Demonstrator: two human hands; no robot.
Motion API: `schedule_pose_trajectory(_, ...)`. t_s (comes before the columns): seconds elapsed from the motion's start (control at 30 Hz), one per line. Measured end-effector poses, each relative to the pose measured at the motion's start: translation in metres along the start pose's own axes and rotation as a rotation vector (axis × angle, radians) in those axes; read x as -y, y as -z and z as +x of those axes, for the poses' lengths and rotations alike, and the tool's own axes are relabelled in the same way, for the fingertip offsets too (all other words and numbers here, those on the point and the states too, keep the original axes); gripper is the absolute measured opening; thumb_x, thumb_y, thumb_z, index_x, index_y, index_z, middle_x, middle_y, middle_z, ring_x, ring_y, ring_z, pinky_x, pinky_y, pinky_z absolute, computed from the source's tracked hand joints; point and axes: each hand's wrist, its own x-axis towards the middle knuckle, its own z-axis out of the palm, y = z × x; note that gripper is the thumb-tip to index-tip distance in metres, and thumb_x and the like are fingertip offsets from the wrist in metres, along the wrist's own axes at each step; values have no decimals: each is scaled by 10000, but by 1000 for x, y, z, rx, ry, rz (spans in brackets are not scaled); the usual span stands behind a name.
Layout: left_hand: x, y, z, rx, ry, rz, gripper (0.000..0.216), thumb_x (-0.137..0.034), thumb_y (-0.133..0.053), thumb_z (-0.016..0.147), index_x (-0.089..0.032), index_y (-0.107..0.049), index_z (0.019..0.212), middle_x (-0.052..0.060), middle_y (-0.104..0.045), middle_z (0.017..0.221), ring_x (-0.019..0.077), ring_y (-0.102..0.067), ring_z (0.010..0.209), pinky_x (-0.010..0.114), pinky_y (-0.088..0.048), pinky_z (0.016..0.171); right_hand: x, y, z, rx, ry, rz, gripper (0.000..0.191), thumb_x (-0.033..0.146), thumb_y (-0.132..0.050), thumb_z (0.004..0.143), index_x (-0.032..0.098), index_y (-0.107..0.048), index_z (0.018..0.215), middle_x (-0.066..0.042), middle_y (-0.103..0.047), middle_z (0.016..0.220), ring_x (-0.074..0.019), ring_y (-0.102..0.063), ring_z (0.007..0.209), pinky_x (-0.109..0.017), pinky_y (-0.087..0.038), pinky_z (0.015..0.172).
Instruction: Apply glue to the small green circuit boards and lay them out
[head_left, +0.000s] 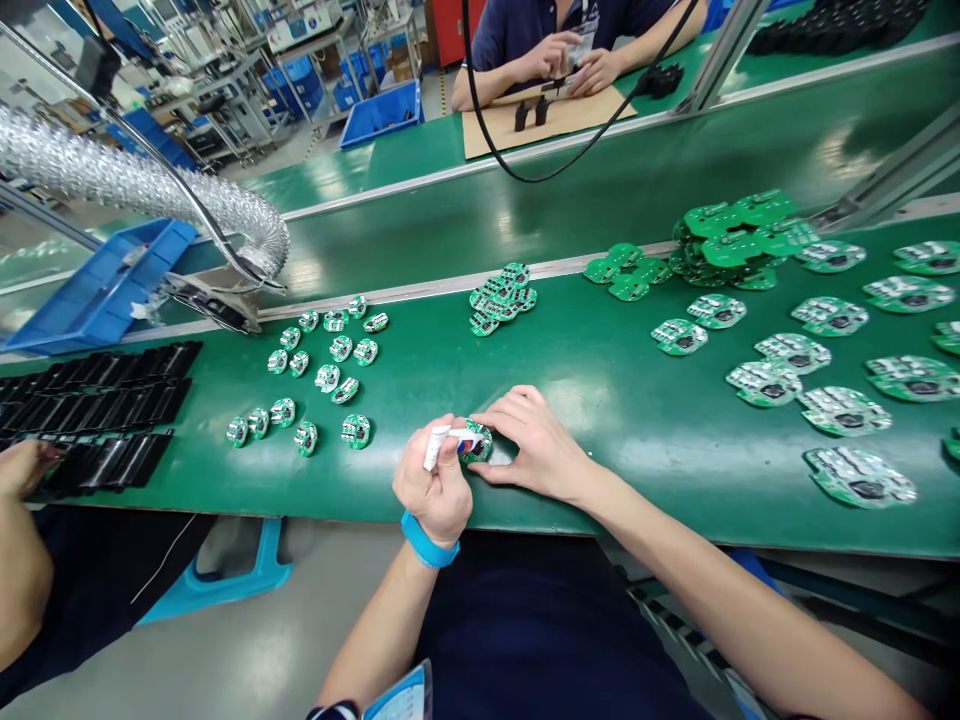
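Head view: left grip [433, 487] clamped on white tube [436, 448], right grip [536, 445] on green board [485, 441]

Clothing: dark navy garment [540, 620] over the torso, plain cloth, soft folds. Left sleeve end [334, 711], just in view at the lower edge: dark, pale striping. Forearms bare. Left wrist: bright blue wristband [427, 542], smooth and flat, below the left hand [433, 482]. Badge [401, 692] at front: light-blue card, clear holder, print too small to read
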Motion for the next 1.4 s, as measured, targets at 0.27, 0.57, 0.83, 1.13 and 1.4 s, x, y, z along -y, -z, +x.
schedule_pose_trajectory(0.27, 3, -10, 4, 8, -51, 38, 193, -327, -598, 1046, -179, -708, 1103, 72, -798, 943, 182, -786, 787, 301, -629, 707, -1, -1, 0, 25, -23, 2, 352, 361, -771, 879, 198, -685, 1179, -78, -748, 968, -264, -679, 918, -486, -450, 952)
schedule_pose_trajectory(0.57, -4, 29, 18, -239, 103, 34, 241, -366, -606, 1035, -156, -717, 1075, 70, -796, 879, 185, -767, 695, 285, -615, 597, -5, 0, 1, 111, -132, -25, 373, 325, -845, 835, 193, -695, 1151, -88, -744, 1010, -292, -663, 957, -493, -479, 931)
schedule_pose_trajectory(0.83, 16, 75, 13, -411, 257, 1, 251, -390, -613, 1024, -158, -708, 1043, 62, -784, 821, 200, -760, 658, 281, -609, 545, -23, -48, 93, 270, -130, -135, 398, 351, -839, 846, 166, -727, 1181, -125, -713, 1083, -317, -637, 1040, -468, -477, 910)
schedule_pose_trajectory(1.13, 34, 118, 18, -584, 266, 70, 294, -427, -701, 964, -133, -705, 965, 51, -765, 805, 208, -742, 625, 292, -589, 504, -18, -111, 151, 323, -177, -211, 650, 464, -869, 815, 142, -678, 1346, -122, -688, 1176, -286, -615, 1096, -408, -457, 934)
schedule_pose_trajectory(1.4, 37, 108, 29, -688, 257, -59, 309, -431, -802, 872, -131, -730, 854, 36, -746, 742, 200, -702, 563, 294, -535, 435, -57, -43, 160, 63, -454, -531, 499, 452, -597, 1041, 143, -604, 1432, -188, -657, 1343, -325, -553, 1285, -454, -396, 1077)
